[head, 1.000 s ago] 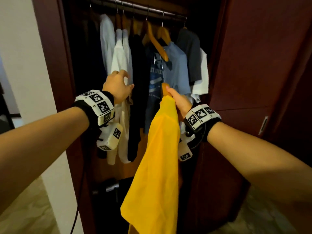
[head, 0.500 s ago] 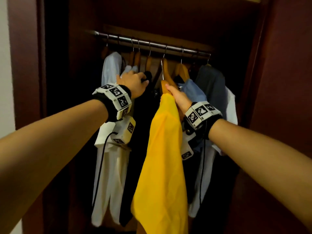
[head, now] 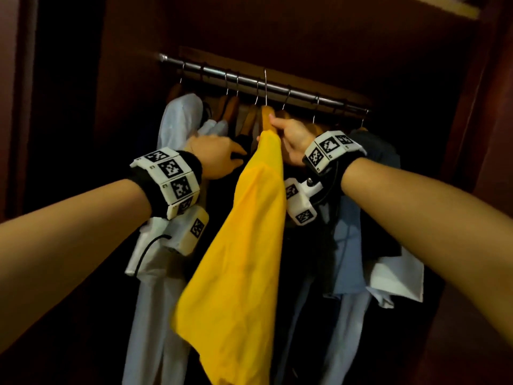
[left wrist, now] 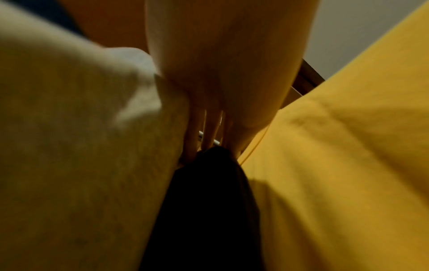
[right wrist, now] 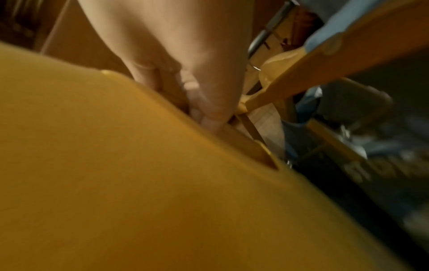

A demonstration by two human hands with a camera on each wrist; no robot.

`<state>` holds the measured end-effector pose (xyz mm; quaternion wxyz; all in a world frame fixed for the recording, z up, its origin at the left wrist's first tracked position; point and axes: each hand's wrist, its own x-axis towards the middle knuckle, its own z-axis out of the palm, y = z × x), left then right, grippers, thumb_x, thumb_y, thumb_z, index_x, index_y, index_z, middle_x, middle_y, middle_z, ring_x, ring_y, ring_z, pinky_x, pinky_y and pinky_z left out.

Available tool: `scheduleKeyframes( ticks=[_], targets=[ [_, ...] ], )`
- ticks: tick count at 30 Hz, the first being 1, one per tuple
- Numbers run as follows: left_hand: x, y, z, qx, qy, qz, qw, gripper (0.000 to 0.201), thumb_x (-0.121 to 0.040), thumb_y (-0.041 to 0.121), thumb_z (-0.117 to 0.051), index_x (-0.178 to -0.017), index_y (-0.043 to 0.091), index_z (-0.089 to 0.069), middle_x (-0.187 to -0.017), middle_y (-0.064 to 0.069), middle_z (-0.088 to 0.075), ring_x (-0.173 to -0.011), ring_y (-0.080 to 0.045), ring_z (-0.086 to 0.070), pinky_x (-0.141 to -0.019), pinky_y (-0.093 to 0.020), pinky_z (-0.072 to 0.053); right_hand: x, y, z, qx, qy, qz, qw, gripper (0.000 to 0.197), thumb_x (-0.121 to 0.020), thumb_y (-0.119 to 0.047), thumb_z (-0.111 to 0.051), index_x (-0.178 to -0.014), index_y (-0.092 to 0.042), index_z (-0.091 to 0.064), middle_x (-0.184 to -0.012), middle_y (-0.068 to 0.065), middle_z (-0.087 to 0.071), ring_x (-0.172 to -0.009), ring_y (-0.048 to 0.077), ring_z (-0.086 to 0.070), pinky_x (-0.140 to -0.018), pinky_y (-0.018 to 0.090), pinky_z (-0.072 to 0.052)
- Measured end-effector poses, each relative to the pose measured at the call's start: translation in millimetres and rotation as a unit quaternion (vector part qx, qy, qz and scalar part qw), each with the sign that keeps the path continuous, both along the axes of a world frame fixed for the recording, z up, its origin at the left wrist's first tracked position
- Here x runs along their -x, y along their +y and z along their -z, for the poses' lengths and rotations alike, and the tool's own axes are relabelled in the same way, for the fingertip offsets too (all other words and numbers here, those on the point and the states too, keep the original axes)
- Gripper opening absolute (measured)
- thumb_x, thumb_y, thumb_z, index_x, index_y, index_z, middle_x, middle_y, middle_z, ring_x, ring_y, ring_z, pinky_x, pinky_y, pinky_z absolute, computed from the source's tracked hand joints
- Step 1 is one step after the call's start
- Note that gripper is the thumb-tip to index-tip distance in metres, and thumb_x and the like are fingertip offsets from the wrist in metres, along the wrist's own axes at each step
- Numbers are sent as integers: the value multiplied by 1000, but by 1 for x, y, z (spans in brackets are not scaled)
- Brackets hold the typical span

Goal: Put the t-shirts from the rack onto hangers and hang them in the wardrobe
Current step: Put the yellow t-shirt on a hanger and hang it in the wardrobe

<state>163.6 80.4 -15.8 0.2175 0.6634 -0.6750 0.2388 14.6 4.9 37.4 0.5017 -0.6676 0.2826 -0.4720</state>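
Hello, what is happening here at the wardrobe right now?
A person is hanging a yellow t-shirt in the wardrobe. The right hand grips the wooden hanger that carries it and holds it up at the metal rail; the hook reaches the rail's height, but I cannot tell if it is over it. The left hand pushes against the dark and white clothes already hanging, on the left of the yellow t-shirt.
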Motion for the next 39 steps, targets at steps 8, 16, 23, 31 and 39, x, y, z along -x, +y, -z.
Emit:
scheduleKeyframes(
  ticks=[8,16,23,31,39],
  targets=[
    [-17,2,8,40,30,14,999,37,-95,33,-44,-130,41,-52,-138,4,-52,-120,-23,-52,-93,-35,-48,-15,-30,-13,6,-2,25,1000,35,-101,-27,-37,-78,-5,-51,-44,6,-60,-38,13,-59,-44,23,-50],
    [-25,5,9,41,20,6,999,36,-99,30,-36,-130,35,-54,-132,4,-57,-117,-20,-54,-95,-35,-46,-31,-65,-26,28,-25,75,996,28,-98,-25,-47,-79,-7,-56,-46,0,-61,-41,11,-59,-50,26,-52],
    [-9,9,11,25,81,26,996,44,-101,44,-20,-142,37,-34,-136,-2,-53,-121,-25,-52,-100,-42,-40,-46,-72,-20,47,68,137,987,32,-98,-30,-48,-71,-18,-35,-70,1,-46,-60,12,-44,-59,26,-40],
    [5,10,5,51,149,41,987,59,-92,65,-16,-138,36,-38,-141,1,-45,-129,-25,-43,-107,-50,-30,-18,-59,-45,144,217,156,953,25,-94,-30,-54,-89,-6,-51,-88,11,-58,-66,17,-59,-72,32,-54],
    [37,8,-14,15,113,55,992,57,-95,54,-36,-144,25,-36,-147,-8,-40,-138,-28,-29,-116,-43,-11,31,-29,-22,211,409,250,852,59,-90,-33,-60,-135,-2,-38,-115,15,-54,-89,24,-58,-57,27,-45]
  ],
)
